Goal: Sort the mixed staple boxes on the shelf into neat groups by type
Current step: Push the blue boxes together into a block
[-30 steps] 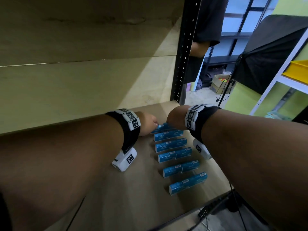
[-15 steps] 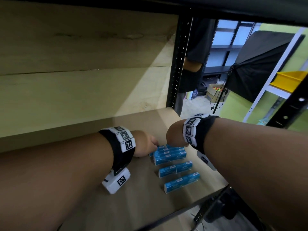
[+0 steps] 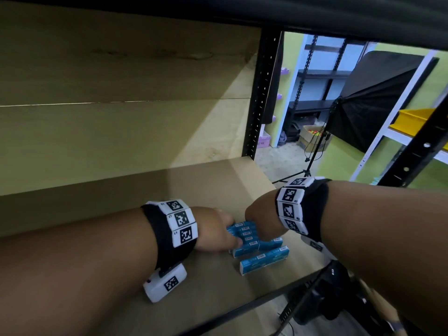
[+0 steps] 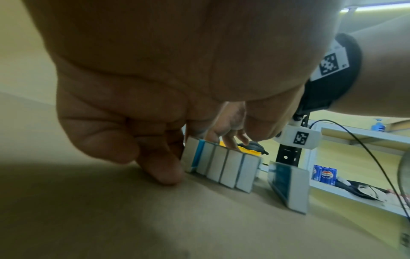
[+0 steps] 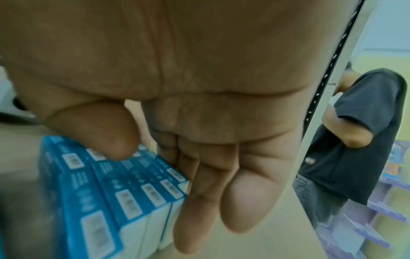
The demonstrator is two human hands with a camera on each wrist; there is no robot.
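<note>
Several blue staple boxes (image 3: 244,236) lie side by side in a tight row on the brown shelf board (image 3: 121,299). One more blue box (image 3: 264,260) lies just in front, slightly apart. My left hand (image 3: 229,229) is at the row's left ends, fingers curled round the far box (image 4: 190,156) with tips down on the board. My right hand (image 3: 257,229) is at the right ends. Its straight fingers (image 5: 199,210) press the boxes (image 5: 106,189) while the thumb rests on top.
A black perforated upright (image 3: 260,93) stands at the shelf's back right corner, and the board's right edge runs close beside the boxes. Black gear and cables (image 3: 322,294) sit below the front edge. Another person (image 5: 355,140) stands beyond the upright.
The blue boxes lay spread in a column a second ago. Both hands have drawn the far ones toward me, so they are now bunched together. My head has dropped lower.
</note>
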